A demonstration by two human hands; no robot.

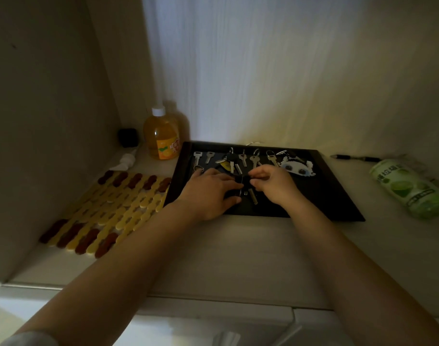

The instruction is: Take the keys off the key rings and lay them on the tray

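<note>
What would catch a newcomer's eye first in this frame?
Most likely the two hands, left hand and right hand, meeting over the middle of the black tray, working at a small key ring between them. Behind them a row of keys lies along the tray's far edge. The orange bottle glows at the tray's far left corner.

One black tray (338, 196) carries about seven keys (243, 158) in a row along its far edge, two of them loose at the left, plus one panda-face charm (298, 167). Two hands (211, 193) work over it. Around it are one orange bottle (161, 136), one green can (410, 188), one pen (355, 158) and one woven mat (108, 211).
</note>
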